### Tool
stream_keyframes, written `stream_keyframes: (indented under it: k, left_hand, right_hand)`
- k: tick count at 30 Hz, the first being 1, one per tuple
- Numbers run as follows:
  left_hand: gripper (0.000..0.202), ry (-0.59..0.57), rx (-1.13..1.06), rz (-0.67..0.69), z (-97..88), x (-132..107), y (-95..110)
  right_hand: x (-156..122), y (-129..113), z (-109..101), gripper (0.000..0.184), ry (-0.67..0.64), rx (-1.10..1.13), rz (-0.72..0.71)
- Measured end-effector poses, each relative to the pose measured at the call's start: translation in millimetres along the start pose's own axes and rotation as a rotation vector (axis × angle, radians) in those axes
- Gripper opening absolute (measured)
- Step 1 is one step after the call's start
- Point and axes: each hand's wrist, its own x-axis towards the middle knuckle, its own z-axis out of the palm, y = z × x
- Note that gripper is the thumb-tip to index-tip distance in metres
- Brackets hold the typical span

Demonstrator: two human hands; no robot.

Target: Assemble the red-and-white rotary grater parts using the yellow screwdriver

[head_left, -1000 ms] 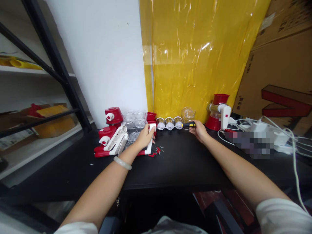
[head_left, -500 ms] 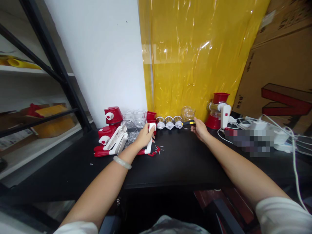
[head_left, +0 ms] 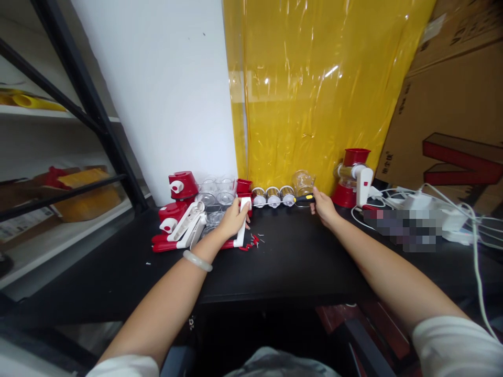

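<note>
My left hand is closed around a white crank handle with a red grip, held upright over the black table. In my right hand is a screwdriver with a black and yellow handle, held level. Its long thin shaft points left and its tip meets the upper end of the crank handle; the exact contact is too small to make out. Just below and right of my left hand lie several small screws and red pieces. Behind the shaft stand three grater drums in a row.
Red grinder bodies, white crank arms and clear cups crowd the left. An assembled red and white grinder stands back right, beside white chargers and cables. A clear part stands behind the screwdriver.
The fingers of my right hand have shifted slightly on the screwdriver, and its handle has turned a little. My left hand and the crank handle stay in place.
</note>
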Motion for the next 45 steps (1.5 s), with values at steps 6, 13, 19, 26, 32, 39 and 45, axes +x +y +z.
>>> stream_keyframes:
  k: [6,13,19,26,32,39,45]
  left_hand:
    - [0.038,-0.014,-0.006,0.021,0.3,-1.5,1.7]
    - [0.04,-0.017,0.004,0.012,-0.1,-0.2,-0.5]
    - [0.038,-0.01,-0.002,-0.005,-0.1,0.4,-1.1]
    - [0.038,-0.013,-0.003,0.007,-0.2,-0.9,0.1]
    - [0.038,-0.002,0.003,0.01,-0.4,-0.7,0.4]
    - [0.037,-0.02,0.001,0.004,-0.6,-0.8,1.2]
    - [0.036,-0.012,0.022,0.02,-0.6,-1.7,2.7]
  right_hand:
    - [-1.3,-2.2,-1.3,0.052,0.024,-0.061,-0.029]
    - [-1.3,-8.9,4.2,0.042,0.051,-0.013,0.165]
    - [-4.0,-15.0,6.0,0.027,-0.023,0.225,0.281]
    - [-5.9,-16.6,5.6,0.023,-0.012,0.255,0.253]
    - [-2.2,-8.4,4.3,0.02,-0.017,0.207,0.205]
    - [-2.2,-5.6,4.3,0.017,-0.016,0.175,0.182]
    - [-1.9,-5.8,4.4,0.022,0.013,0.149,0.162]
